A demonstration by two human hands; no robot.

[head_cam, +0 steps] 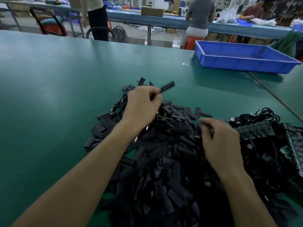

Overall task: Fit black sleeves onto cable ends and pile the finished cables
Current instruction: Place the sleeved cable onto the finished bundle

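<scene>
Pinching a sleeved cable end [167, 86] in left hand [142, 104], at 12 o'clock over the sleeve heap [164, 161]. Curling right hand [220, 141] at 3 o'clock (grasp impossible to tell). Seemingly early: few finished cables [120, 104] at 11, large unsleeved tangle [259, 118] at 3.

We see matt black sleeves [164, 161] (look like flat rubbery tubing) on a smooth green table [57, 95] with slight sheen. Blue tray [242, 63] reads as glossy plastic; cable plugs [147, 128] show bare metal.
</scene>
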